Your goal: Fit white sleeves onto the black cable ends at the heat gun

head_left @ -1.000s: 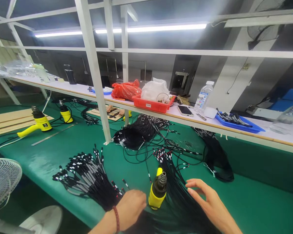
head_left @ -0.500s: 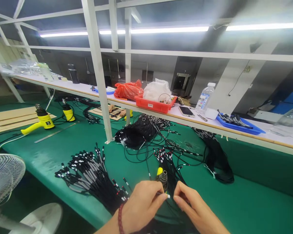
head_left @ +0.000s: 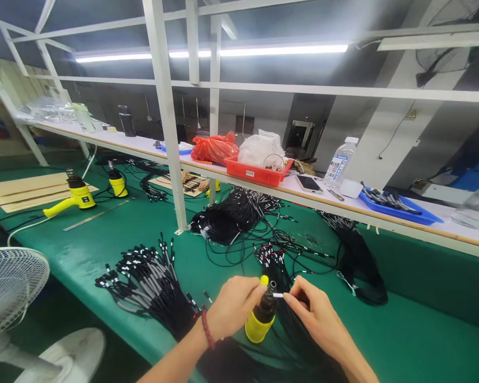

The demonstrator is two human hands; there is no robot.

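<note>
My left hand, with a dark red bead bracelet at the wrist, is closed in a pinch on a thin black cable, mostly hidden by the fingers. At the cable's end is a small white sleeve. My right hand pinches the sleeve's right end between thumb and forefinger. Right behind and below the fingers stands a yellow and black heat gun, its nozzle upward. A bundle of black cables with white and red tips runs past it. On the left lies a bundle of grey-sleeved black cables.
A green bench top spreads around. White shelf posts rise behind; the shelf carries a red tray, a phone, a bottle and a blue tray. Another person's hands show beyond. A fan stands left.
Both hands have risen, bringing the white sleeve up near the heat gun's nozzle. My right fingers now touch the sleeve, which they were apart from before. The view has shifted slightly.
</note>
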